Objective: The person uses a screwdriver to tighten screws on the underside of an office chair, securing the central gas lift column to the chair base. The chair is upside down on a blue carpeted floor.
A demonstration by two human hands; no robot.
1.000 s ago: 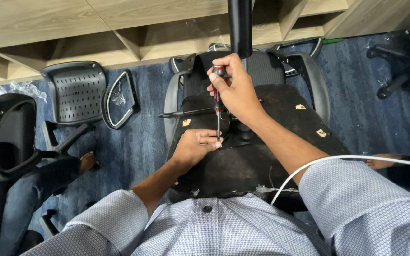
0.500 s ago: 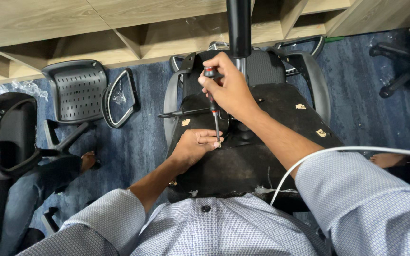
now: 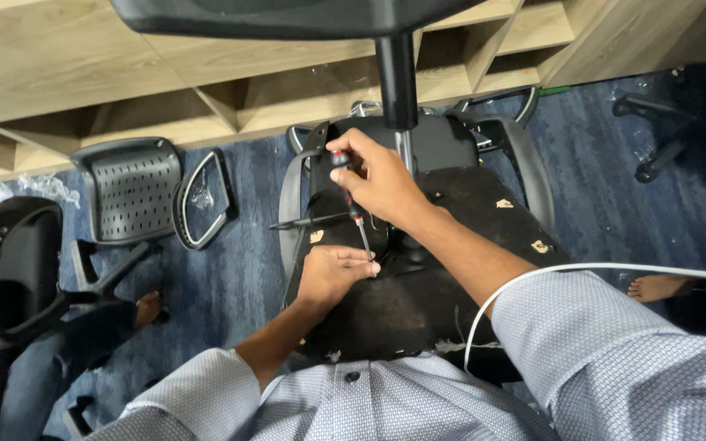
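Note:
My right hand [image 3: 379, 181] grips a screwdriver [image 3: 350, 204] with a red and black handle, its shaft tilted down and to the right. The tip meets the black underside of an overturned office chair seat [image 3: 418, 286] in front of me. My left hand [image 3: 332, 273] rests on that underside with its fingertips pinched right at the screwdriver tip; what they pinch is too small to see. The chair's black gas-lift column [image 3: 395, 82] rises just behind my right hand.
Loose chair parts lie on the blue carpet at left: a perforated black backrest [image 3: 132, 189], an armrest loop [image 3: 200, 200], another black chair [image 3: 2, 269]. Wooden shelving [image 3: 206, 82] runs along the back. Another person's bare foot [image 3: 657, 287] shows at right. A white cable [image 3: 582, 269] crosses my right sleeve.
My right hand has swung the screwdriver handle to the left, tilting the shaft more, while the tip stays at my left fingertips. The view has tipped upward, showing the chair base overhead.

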